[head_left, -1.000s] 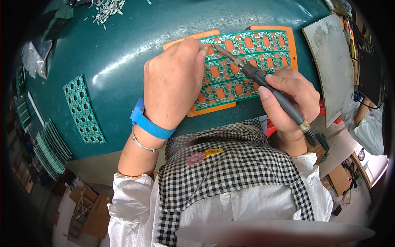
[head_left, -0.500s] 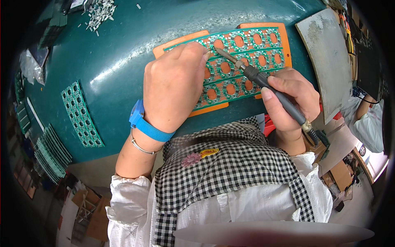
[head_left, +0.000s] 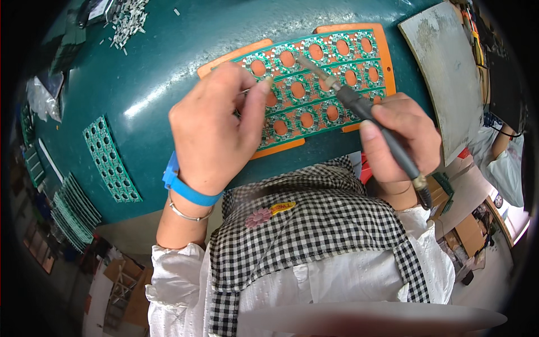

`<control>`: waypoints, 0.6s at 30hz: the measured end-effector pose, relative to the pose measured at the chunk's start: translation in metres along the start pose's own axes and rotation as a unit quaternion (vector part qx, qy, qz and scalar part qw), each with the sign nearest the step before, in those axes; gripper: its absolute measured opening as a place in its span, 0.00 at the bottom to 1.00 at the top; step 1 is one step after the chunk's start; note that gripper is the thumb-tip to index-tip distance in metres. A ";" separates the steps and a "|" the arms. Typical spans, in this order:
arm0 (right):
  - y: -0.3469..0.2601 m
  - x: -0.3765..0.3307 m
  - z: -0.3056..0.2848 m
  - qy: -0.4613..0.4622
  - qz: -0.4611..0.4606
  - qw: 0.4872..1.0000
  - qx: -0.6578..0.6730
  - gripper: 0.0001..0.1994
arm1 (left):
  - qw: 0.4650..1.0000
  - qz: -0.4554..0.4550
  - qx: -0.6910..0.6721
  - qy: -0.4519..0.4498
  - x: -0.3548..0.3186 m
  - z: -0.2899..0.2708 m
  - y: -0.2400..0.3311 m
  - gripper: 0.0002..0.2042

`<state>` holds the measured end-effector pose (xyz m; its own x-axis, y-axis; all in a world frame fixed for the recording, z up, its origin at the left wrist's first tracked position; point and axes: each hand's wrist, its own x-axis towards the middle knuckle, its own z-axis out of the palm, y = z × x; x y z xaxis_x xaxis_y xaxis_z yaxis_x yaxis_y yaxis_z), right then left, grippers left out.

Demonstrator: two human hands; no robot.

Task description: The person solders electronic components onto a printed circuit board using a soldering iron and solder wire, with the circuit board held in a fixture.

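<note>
My right hand (head_left: 409,135) grips a soldering iron (head_left: 352,102) by its dark handle, the metal tip pointing up and left over a panel of green circuit boards (head_left: 306,72). The panel has rows of round openings and lies in an orange holder (head_left: 388,70). Over the panel's left end is my left hand (head_left: 213,126), thumb and forefinger curled close together. Whatever sits between those fingers is too small or hidden to make out. A blue wrist strap (head_left: 193,191) circles my left wrist, above a metal bracelet (head_left: 188,214).
Another green board panel (head_left: 112,160) lies on the teal table at the left, near a stack of upright panels (head_left: 76,210). Small pale parts (head_left: 129,22) are heaped at the far left. A grey worn board (head_left: 435,78) stands at the right.
My left hand has moved left and down, uncovering more of the panel, its thumb now more visible. The iron's tip has shifted slightly right. The view has shifted a little too.
</note>
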<state>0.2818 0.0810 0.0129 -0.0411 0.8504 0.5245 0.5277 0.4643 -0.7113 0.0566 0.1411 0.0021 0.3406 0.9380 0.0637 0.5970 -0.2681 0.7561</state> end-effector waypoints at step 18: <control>0.007 0.006 0.001 -0.030 0.054 0.996 0.057 0.09 | 0.995 0.066 0.037 0.071 0.007 -0.009 0.000 0.05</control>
<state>0.2845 0.0900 0.0107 -0.0423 0.9088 0.4151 0.4324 0.3912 -0.8124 0.0527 0.1491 0.0086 0.3162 0.9137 0.2554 0.6073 -0.4017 0.6854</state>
